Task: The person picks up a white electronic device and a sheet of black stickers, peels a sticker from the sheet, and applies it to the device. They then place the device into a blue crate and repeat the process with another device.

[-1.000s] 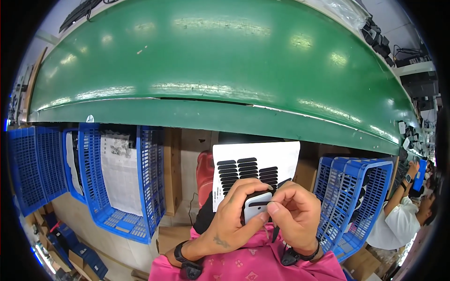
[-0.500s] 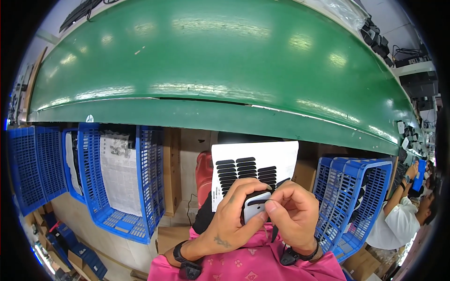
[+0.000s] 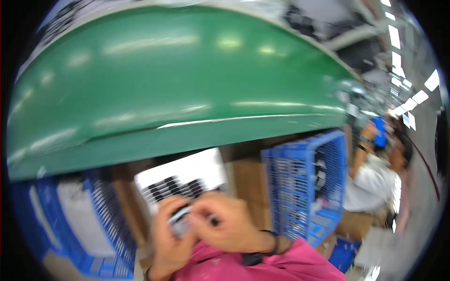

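Note:
The view is smeared by motion. My left hand (image 3: 169,236) is closed around a small light-grey device (image 3: 179,227) with a dark edge, held in front of my pink clothing. Pressed up against the device from the right is my right hand (image 3: 227,222), its fingers curled together. A small dark spot shows between those fingers, too blurred to name. Just beyond both hands lies a white sheet (image 3: 206,164) carrying rows of black elongated stickers (image 3: 168,186); my fingers cover its near part.
A long green worktable (image 3: 178,79) spans the far side. Blue plastic crates stand at the left (image 3: 110,220) and at the right (image 3: 288,187). Brown cardboard (image 3: 253,192) sits beside the right crate. Farther right, a person in a white shirt (image 3: 372,187) holds something blue (image 3: 380,132).
My head view has swung to the right, so table, crates and hands appear farther left and tilted. Both hands stay together at the device; the black strip pinched by my right hand is now blurred.

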### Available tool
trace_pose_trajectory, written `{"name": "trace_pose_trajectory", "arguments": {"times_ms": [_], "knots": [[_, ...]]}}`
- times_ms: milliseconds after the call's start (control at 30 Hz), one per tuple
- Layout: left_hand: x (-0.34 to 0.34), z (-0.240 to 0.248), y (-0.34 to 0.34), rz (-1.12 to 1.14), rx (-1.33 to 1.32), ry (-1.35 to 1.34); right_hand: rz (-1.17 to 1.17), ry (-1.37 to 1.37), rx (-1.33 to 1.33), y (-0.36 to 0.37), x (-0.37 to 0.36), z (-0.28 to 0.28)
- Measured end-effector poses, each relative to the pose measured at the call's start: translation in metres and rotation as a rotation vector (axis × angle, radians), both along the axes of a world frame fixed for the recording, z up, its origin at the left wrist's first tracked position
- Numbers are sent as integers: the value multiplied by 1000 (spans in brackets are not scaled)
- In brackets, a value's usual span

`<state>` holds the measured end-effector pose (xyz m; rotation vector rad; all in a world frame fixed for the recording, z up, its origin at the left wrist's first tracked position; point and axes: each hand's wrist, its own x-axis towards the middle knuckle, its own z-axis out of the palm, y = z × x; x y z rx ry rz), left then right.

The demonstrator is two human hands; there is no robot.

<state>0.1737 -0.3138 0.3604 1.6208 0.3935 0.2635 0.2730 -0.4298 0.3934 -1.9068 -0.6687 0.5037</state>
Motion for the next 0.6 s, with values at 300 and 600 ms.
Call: {"name": "trace_pose_trajectory", "arguments": {"times_ms": [300,600], "knots": [[-9,-14,-5,100,-237,33,-65,-17,138,1,-11,-13],[-5,-11,-10,86,-15,42,-72,-45,142,-4,-11,-14]]}}
